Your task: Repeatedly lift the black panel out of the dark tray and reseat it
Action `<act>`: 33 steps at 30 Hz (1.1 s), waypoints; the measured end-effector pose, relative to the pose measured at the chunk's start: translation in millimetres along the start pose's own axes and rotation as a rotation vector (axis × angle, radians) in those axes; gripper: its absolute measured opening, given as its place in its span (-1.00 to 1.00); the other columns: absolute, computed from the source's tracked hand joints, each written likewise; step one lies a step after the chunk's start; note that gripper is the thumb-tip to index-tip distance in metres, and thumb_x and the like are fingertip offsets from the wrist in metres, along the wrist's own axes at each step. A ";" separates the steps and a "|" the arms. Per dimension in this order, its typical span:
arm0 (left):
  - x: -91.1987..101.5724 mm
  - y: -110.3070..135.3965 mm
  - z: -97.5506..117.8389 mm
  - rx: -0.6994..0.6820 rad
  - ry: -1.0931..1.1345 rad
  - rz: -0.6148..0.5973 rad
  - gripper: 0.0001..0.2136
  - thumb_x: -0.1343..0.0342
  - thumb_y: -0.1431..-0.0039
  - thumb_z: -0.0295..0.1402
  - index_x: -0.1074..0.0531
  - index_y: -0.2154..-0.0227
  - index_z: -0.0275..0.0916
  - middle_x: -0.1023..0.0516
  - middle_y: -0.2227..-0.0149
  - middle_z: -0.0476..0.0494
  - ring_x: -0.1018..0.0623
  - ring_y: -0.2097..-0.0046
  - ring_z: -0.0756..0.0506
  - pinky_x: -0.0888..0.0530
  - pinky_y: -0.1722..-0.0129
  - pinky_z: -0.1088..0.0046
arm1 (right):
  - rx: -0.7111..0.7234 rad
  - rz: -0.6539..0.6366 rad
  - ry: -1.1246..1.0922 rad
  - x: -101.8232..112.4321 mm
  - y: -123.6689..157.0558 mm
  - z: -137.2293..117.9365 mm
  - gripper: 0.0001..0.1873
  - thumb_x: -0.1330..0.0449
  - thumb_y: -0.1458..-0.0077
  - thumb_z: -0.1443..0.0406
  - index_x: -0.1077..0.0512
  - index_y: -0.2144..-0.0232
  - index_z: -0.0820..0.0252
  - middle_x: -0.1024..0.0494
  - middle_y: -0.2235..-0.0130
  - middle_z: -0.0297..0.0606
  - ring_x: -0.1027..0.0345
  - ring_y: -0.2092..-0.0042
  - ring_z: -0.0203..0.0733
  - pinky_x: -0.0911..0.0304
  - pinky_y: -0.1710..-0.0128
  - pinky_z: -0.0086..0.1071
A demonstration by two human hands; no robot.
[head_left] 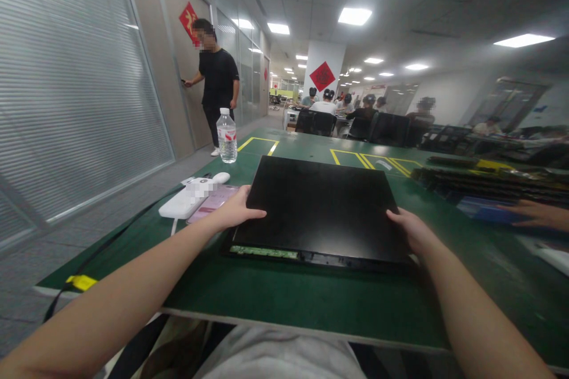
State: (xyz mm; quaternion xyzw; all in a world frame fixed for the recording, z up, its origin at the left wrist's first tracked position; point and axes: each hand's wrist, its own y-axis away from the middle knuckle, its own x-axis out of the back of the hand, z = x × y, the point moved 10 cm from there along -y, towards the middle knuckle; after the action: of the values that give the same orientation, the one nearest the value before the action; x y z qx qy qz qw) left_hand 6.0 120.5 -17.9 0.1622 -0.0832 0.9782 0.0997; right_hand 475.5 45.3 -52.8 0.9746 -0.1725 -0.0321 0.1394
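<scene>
A black LCD panel (322, 201) lies in front of me over the green table, its dark face up. Along its near edge, a strip of green circuit board (265, 252) shows on the left half, with a dark strip continuing to the right. My left hand (240, 207) grips the panel's left side, thumb on the face and fingers hidden beneath or behind the edge. At the right side my right hand (411, 231) holds it the same way, thumb tip on the border. Whether the panel rests fully on the table or is slightly raised, I cannot tell.
Left of the panel are a white power strip (182, 200), a pink flat packet (213, 204) and a water bottle (227, 136). Stacked dark panels (480, 180) lie at the right, near another person's hand (540, 213). A person (217, 80) stands by a door.
</scene>
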 end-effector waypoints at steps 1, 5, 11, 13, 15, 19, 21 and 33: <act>-0.3 -0.1 -0.4 0.001 0.006 -0.004 -0.26 -0.47 0.26 -0.30 -0.31 -0.05 -0.23 -0.55 -0.01 -0.30 -0.54 -0.07 -0.35 -0.44 -0.08 0.01 | -0.002 0.000 0.001 0.3 -0.2 0.2 -0.55 -0.23 -0.03 0.33 -0.42 -0.03 0.05 -0.65 0.28 -0.16 -0.56 0.31 0.01 -0.46 0.32 -0.14; -0.8 -0.8 -2.6 0.005 0.025 -0.011 -0.25 -0.47 0.26 -0.31 -0.30 -0.06 -0.23 -0.55 -0.01 -0.30 -0.54 -0.06 -0.35 -0.45 -0.08 0.00 | 0.000 -0.009 0.005 1.8 -2.5 1.2 -0.53 -0.25 -0.02 0.31 -0.42 -0.03 0.03 -0.65 0.25 -0.17 -0.56 0.29 0.02 -0.45 0.31 -0.14; -0.7 -0.5 -2.2 0.004 0.031 -0.018 -0.25 -0.47 0.26 -0.32 -0.29 -0.06 -0.24 -0.54 -0.02 -0.31 -0.54 -0.07 -0.35 -0.45 -0.08 0.00 | -0.013 -0.024 -0.020 0.5 -3.6 3.3 -0.54 -0.24 -0.03 0.31 -0.41 -0.03 0.02 -0.65 0.28 -0.18 -0.55 0.30 0.03 -0.44 0.31 -0.13; -1.5 0.0 -0.9 0.005 0.022 -0.026 -0.25 -0.47 0.25 -0.31 -0.28 -0.06 -0.23 -0.53 -0.04 -0.32 -0.53 -0.09 -0.35 -0.44 -0.08 0.00 | -0.016 -0.029 -0.021 0.1 -3.5 3.5 -0.55 -0.24 -0.03 0.31 -0.40 -0.02 0.01 -0.65 0.28 -0.18 -0.55 0.30 0.03 -0.44 0.31 -0.12; -2.3 0.6 0.6 0.010 0.012 -0.031 -0.25 -0.46 0.24 -0.30 -0.26 -0.06 -0.24 -0.52 -0.05 -0.34 -0.53 -0.09 -0.35 -0.44 -0.08 0.00 | -0.008 -0.030 -0.015 0.7 -3.9 2.9 -0.56 -0.25 -0.02 0.30 -0.40 0.00 0.02 -0.65 0.28 -0.18 -0.55 0.30 0.03 -0.44 0.31 -0.12; -3.4 2.0 3.8 0.026 -0.009 -0.025 -0.25 -0.45 0.23 -0.30 -0.23 -0.05 -0.25 -0.47 -0.09 -0.37 -0.52 -0.09 -0.36 -0.46 -0.06 0.02 | 0.017 -0.038 0.002 2.2 -4.9 1.1 -0.61 -0.27 -0.01 0.28 -0.40 0.06 0.01 -0.65 0.27 -0.20 -0.55 0.29 0.02 -0.44 0.31 -0.14; -2.4 2.7 6.0 0.024 -0.028 -0.008 -0.26 -0.44 0.23 -0.30 -0.22 -0.05 -0.25 -0.45 -0.11 -0.38 -0.50 -0.11 -0.36 -0.45 -0.07 0.03 | 0.031 -0.043 0.013 2.1 -4.9 0.1 -0.62 -0.27 -0.01 0.27 -0.41 0.07 0.00 -0.65 0.26 -0.21 -0.55 0.29 0.02 -0.44 0.32 -0.15; -1.1 -0.2 2.3 -0.014 -0.009 0.000 -0.26 -0.46 0.24 -0.30 -0.27 -0.06 -0.23 -0.50 -0.08 -0.33 -0.49 -0.12 -0.36 -0.43 -0.09 0.03 | 0.228 0.107 0.226 9.2 13.0 -29.8 -0.67 -0.34 0.11 0.31 -0.55 0.20 0.10 -0.66 0.23 -0.19 -0.55 0.21 -0.01 -0.43 0.26 -0.24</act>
State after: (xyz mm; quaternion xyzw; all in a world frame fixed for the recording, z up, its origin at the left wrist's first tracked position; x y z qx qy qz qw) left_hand 7.7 120.1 -16.0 0.1660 -0.0904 0.9768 0.1002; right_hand 483.2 38.2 -20.7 0.9709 -0.2100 0.1051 0.0479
